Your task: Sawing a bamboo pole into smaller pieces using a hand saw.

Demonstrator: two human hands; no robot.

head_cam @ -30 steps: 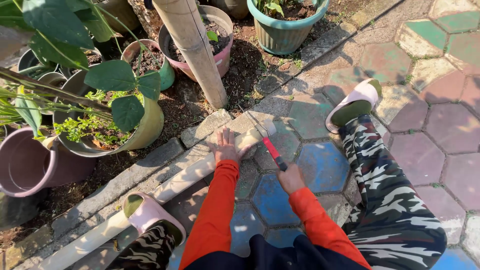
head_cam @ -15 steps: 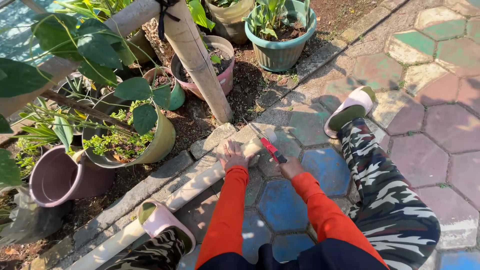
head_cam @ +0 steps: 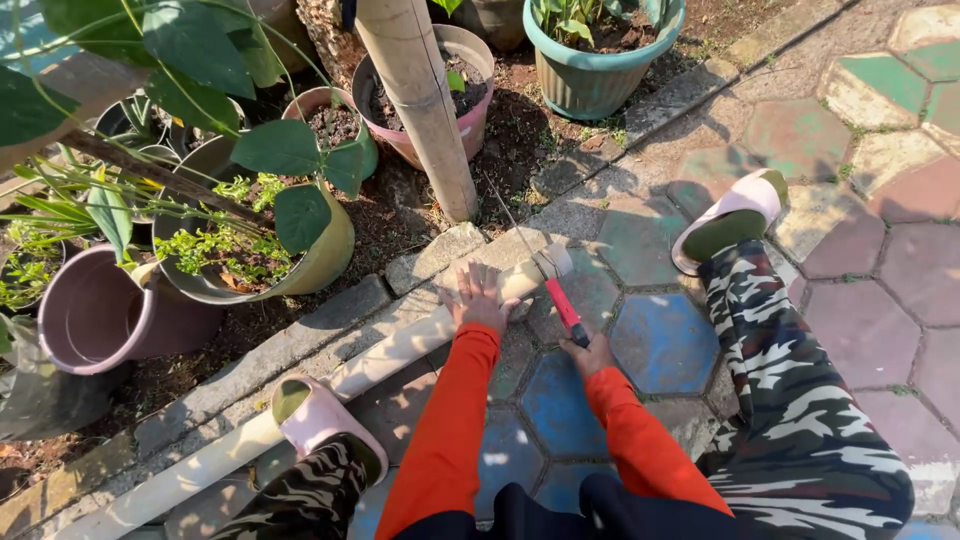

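**Saw blade meets pale pipe at the garden's stone edge**

A person in orange sleeves and camouflage trousers crouches on painted hexagonal paving (head_cam: 660,345), working over a long pale plastic pipe (head_cam: 400,345) that lies along the grey stone kerb (head_cam: 300,335) between the paving and the soil bed. The left hand (head_cam: 478,300) lies flat on the pipe near its far end, fingers spread and pressing down rather than wrapping it. The right hand (head_cam: 592,352) is closed around the red handle of a small handsaw (head_cam: 562,305), whose thin blade slants across the pipe just beside the left hand's fingertips, close to the pipe's cut end. A foot in a pink slipper (head_cam: 320,420) rests on the pipe farther down its length, toward the lower left; the other pink slipper (head_cam: 728,215) stands on the paving at the right. Beyond the kerb, an upright bamboo pole (head_cam: 425,110) rises from the soil, with a pink plant pot (head_cam: 470,110) behind it, a teal plant pot (head_cam: 600,70) at the top edge, a yellow-green pot of small leafy shoots (head_cam: 320,255) and an empty mauve pot (head_cam: 100,320) at the left.
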